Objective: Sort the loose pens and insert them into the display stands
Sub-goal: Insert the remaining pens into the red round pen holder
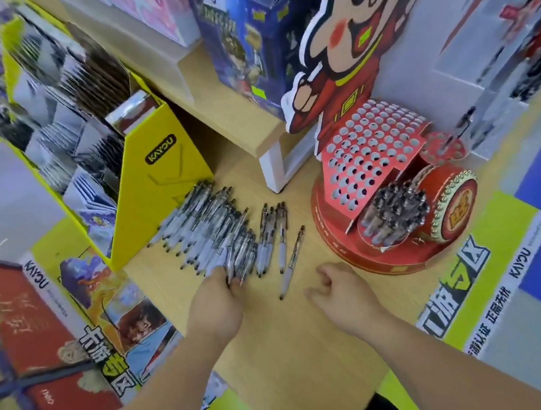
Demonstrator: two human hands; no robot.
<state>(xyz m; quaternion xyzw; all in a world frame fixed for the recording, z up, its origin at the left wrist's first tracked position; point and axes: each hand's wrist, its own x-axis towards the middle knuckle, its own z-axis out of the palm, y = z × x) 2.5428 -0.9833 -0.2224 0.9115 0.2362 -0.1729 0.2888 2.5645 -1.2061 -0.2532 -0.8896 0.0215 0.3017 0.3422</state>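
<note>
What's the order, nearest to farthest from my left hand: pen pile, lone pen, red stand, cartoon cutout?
1. pen pile, touching the left hand
2. lone pen, just to the right
3. red stand, farther right
4. cartoon cutout, back right, behind the stand

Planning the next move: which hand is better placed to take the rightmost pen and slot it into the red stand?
Probably the right. The right hand is empty, lies beside the rightmost pen and is nearer the red stand; the left hand grips pens in the pen pile.
</note>
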